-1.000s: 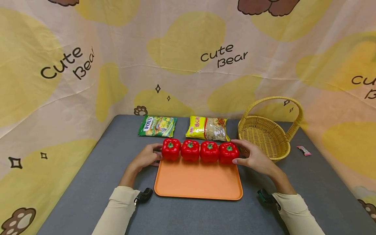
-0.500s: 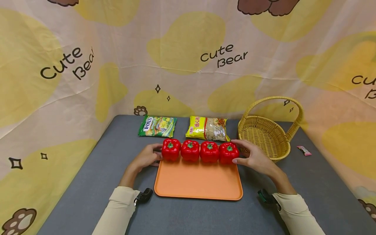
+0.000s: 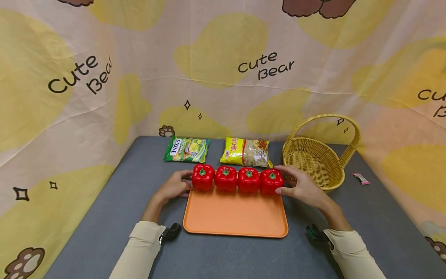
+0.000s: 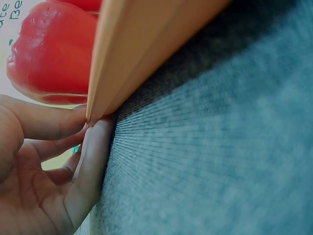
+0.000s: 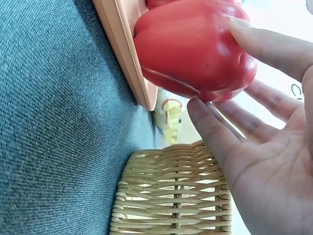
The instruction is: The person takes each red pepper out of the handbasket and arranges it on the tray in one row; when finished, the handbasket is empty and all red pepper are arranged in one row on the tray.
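Observation:
Several glossy red bell peppers stand in a row along the far edge of an orange tray (image 3: 235, 217). My left hand (image 3: 173, 186) is at the row's left end, beside the leftmost pepper (image 3: 203, 178). In the left wrist view its thumb and a lower finger pinch the tray's rim (image 4: 105, 73), just under that pepper. At the other end, my right hand (image 3: 306, 188) holds the rightmost pepper (image 3: 271, 181). The right wrist view shows the thumb on this bell pepper (image 5: 195, 49) and the fingers along its far side. Its underside is partly hidden by the tray wall.
A yellow wicker basket (image 3: 313, 162) with a tall handle stands close behind my right hand. Behind the row lie a green candy bag (image 3: 188, 150) and a yellow pasta bag (image 3: 246, 152). A small pink wrapped sweet (image 3: 361, 178) lies right of the basket on the grey table (image 3: 223, 257).

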Demonstrator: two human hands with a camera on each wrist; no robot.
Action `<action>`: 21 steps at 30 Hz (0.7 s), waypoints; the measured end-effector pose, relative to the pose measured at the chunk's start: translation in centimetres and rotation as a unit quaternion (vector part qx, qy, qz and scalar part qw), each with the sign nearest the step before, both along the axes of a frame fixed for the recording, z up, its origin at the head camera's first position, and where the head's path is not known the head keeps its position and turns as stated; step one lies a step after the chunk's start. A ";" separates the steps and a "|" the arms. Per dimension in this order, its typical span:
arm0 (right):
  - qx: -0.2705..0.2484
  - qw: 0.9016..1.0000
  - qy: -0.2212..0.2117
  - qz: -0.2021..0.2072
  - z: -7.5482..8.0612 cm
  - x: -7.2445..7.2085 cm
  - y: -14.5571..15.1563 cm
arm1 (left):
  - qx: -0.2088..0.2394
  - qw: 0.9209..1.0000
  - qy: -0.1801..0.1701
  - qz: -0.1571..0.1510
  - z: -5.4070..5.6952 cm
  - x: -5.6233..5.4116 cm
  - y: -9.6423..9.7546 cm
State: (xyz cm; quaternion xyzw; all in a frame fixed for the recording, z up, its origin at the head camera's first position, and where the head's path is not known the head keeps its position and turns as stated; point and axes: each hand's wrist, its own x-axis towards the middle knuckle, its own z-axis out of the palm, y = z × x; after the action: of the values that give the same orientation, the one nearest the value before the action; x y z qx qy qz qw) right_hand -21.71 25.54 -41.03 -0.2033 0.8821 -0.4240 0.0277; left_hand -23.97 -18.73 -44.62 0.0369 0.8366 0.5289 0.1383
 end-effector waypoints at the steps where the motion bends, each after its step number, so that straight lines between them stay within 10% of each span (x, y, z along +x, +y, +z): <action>1: 0.001 1.000 0.000 -0.001 0.0 0.0 0.0 | 0.001 1.000 0.000 0.000 0.0 0.0 0.0; 21: -0.027 0.999 0.014 -0.014 2.2 1.6 2.0 | -0.017 1.000 0.012 -0.022 0.7 0.3 0.1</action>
State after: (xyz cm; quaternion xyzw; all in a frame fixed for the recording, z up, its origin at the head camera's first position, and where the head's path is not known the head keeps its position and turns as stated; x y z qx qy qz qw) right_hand -20.15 27.52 -38.86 -0.1976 0.8732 -0.4454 0.0043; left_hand -23.65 -18.66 -43.88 0.0596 0.8461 0.5107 0.1408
